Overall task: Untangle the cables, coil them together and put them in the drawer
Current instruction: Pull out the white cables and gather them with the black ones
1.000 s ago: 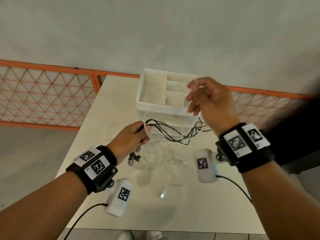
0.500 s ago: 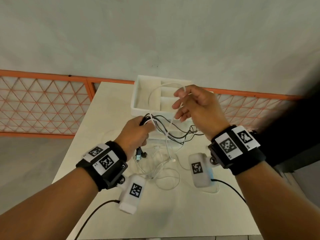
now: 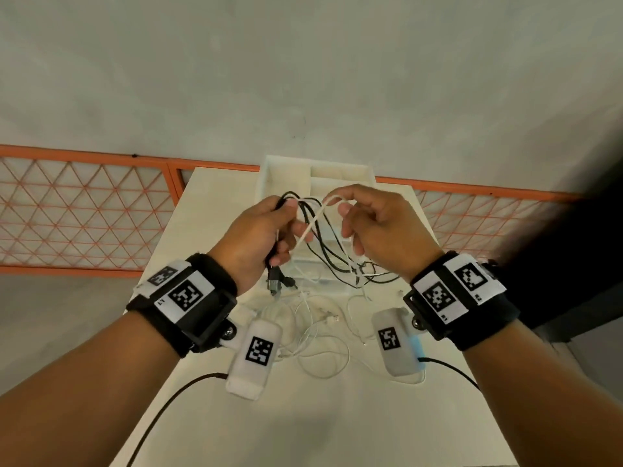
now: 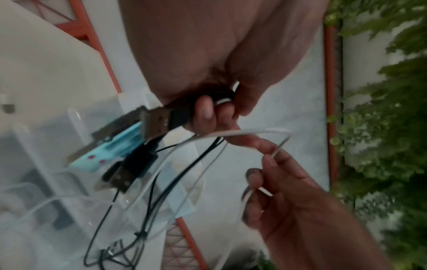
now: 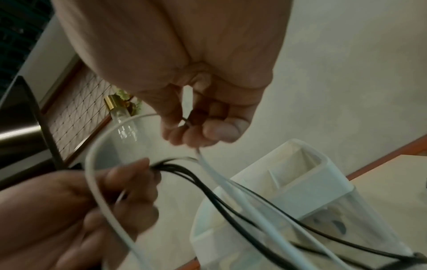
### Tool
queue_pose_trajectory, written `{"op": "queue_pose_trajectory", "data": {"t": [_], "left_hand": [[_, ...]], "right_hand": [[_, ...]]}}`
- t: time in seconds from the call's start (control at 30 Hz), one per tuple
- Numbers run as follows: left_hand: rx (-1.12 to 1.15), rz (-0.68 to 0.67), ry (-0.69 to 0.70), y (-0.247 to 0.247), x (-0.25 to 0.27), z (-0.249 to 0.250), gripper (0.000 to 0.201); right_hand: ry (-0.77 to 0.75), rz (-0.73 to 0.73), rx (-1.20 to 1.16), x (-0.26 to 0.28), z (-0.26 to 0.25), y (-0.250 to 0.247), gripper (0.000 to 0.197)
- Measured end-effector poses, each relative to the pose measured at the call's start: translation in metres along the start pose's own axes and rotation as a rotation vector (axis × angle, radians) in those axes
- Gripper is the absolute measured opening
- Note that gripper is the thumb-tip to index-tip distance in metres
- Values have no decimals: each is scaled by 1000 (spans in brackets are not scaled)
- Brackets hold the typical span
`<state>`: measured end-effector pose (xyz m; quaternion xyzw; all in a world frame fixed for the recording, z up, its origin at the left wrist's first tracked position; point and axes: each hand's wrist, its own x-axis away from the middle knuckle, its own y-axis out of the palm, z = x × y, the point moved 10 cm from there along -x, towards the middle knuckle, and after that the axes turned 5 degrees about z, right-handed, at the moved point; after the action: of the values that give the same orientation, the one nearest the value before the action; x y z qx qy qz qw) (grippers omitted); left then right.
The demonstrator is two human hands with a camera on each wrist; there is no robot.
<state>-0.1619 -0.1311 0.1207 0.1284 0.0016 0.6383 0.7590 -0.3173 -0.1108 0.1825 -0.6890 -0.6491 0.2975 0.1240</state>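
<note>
My left hand (image 3: 266,230) grips a bundle of black cables (image 3: 320,244) above the table, and their USB plugs (image 4: 154,124) stick out below the fist. My right hand (image 3: 367,220) pinches a loop of white cable (image 3: 313,220) right beside the left hand, and the cable arcs between both hands (image 5: 101,164). More white cable (image 3: 320,335) lies tangled on the table under my wrists. The white drawer unit (image 3: 286,176) stands just behind the hands with its top drawer open and divided into compartments.
The white table (image 3: 337,416) runs from the drawer unit toward me. An orange lattice railing (image 3: 84,210) runs behind it, with a grey wall above. A dark object (image 3: 573,281) stands off the table's right side.
My right hand has come down and left with the white loop, closing in on the left hand. The left hand has lifted the black bundle higher, in front of the drawer unit.
</note>
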Motion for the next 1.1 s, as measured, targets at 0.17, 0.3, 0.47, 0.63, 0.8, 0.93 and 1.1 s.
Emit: {"op": "queue_pose_trajectory", "data": {"t": [0.17,0.3,0.47,0.63,0.8,0.93,1.1], "left_hand": [[-330,-107,-89,-11,7,-32,23],[-426,-33,-126,-43,8,-57,22],[-505,-17,-218,-64,10,-82,21],[-327,-58,-256,-63,21,-85,20],[-201,-31,-159,-49,22,-62,20],[-219,-77,-115,-20,20,-53,20],[-201,-99,-71,0,12,-45,33]], "right_hand": [[126,470,3,-17,33,-90,18],[312,576,73,-21,79,-125,20],[408,475,-176,-37,114,-111,17],[400,368,-190,-47,130,-106,37],[465,98,334,-17,178,-67,43],[157,-75,98,14,87,-1,22],[-68,-233,148,39,30,60,16]]}}
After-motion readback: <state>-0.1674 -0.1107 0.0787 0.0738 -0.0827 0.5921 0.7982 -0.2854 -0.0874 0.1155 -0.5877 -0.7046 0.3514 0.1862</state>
